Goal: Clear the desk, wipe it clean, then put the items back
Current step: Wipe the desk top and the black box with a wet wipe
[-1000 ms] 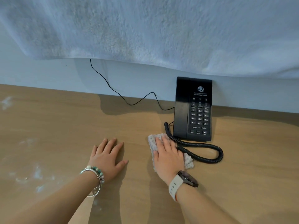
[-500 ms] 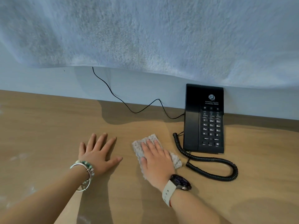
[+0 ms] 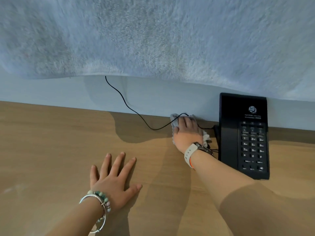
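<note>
Right hand (image 3: pixel 186 132) and cloth (image 3: pixel 174 117) now sit at the desk's (image 3: pixel 51 142) back edge, up from mid-desk. Fingers flat, pressing cloth over thin cable (image 3: pixel 122 97), just left of phone (image 3: pixel 243 133). Left hand (image 3: pixel 114 183) splayed flat, empty, nearer front edge. Back edge runs leftward from the cloth; right hand nearer.

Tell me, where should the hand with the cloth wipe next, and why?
Probably sweep left along the wall edge. The right hand presses the cloth at the desk's back edge, close beside the phone, so that way is blocked; bare desk stretches left. Go gently: the thin cord crosses there.
</note>
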Action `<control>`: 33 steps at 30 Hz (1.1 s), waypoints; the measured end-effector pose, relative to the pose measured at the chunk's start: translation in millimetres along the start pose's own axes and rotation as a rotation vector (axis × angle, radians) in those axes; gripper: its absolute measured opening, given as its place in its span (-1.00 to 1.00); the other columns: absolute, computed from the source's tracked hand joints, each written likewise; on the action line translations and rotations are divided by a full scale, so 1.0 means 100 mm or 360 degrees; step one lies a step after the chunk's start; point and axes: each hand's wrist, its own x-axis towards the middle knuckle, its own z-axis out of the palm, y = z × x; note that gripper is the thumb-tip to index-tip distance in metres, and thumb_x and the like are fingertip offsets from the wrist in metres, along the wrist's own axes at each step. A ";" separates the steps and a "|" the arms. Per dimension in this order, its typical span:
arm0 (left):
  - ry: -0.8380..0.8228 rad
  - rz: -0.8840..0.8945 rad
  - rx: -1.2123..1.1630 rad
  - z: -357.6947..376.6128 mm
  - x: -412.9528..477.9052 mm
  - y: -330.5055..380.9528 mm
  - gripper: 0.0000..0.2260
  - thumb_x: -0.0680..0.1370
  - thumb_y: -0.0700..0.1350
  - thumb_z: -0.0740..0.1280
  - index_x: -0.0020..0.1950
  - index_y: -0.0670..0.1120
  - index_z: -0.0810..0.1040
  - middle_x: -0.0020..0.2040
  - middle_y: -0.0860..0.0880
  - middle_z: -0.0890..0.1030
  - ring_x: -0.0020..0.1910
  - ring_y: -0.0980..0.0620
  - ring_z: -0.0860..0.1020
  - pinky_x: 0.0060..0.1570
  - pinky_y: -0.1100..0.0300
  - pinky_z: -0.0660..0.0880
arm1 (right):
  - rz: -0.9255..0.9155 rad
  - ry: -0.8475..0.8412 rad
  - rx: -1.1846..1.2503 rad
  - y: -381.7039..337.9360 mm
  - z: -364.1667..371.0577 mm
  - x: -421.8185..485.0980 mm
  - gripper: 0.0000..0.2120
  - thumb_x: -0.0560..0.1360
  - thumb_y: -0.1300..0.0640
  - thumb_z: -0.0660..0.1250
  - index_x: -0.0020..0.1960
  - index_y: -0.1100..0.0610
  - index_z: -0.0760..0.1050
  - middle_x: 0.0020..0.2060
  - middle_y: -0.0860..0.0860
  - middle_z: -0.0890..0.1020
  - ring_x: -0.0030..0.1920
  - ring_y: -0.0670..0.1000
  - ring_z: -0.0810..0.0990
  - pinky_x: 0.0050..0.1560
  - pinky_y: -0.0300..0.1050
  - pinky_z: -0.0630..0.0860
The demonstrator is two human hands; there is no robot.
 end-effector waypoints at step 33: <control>-0.0022 0.0085 -0.0089 -0.04 -0.01 -0.04 -0.13 0.08 0.35 -0.37 0.44 0.33 -0.27 0.50 0.17 -0.33 0.48 -0.09 -0.34 0.41 -0.21 -0.24 | 0.0378 -0.0209 0.0091 0.22 -0.17 -0.14 -0.49 0.60 0.00 0.03 0.50 0.12 0.08 0.49 0.09 0.17 0.46 0.15 0.17 0.41 0.06 0.14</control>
